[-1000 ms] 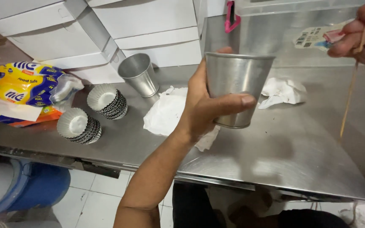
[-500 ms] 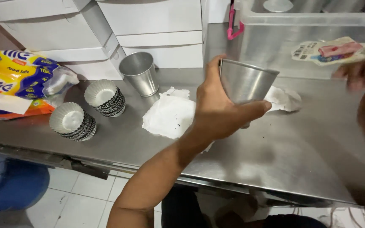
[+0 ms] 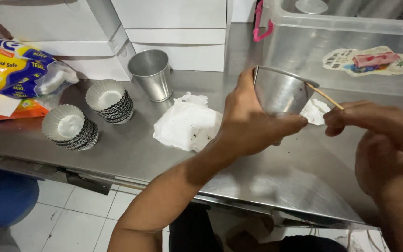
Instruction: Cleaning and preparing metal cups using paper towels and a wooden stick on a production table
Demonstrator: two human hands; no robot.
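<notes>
My left hand (image 3: 253, 121) grips a shiny metal cup (image 3: 281, 91), tilted with its mouth toward the right, above the steel table (image 3: 127, 149). Between the fingers of my right hand (image 3: 374, 135) is a thin wooden skewer (image 3: 325, 95), and its tip reaches into the cup's mouth. Below the cup a crumpled white tissue (image 3: 187, 123) with dark specks lies on the table. A second white tissue (image 3: 316, 112) sits just behind the cup.
Another metal cup (image 3: 152, 74) stands upright at the back. Two stacks of fluted foil moulds (image 3: 68, 128) (image 3: 110, 100) sit at the left beside a yellow-and-blue plastic package (image 3: 15, 70). White boxes (image 3: 178, 28) line the back; a clear plastic bin (image 3: 346, 46) stands back right.
My right hand came down from the upper right and put the skewer's tip into the cup. My left hand tilted the cup toward the right.
</notes>
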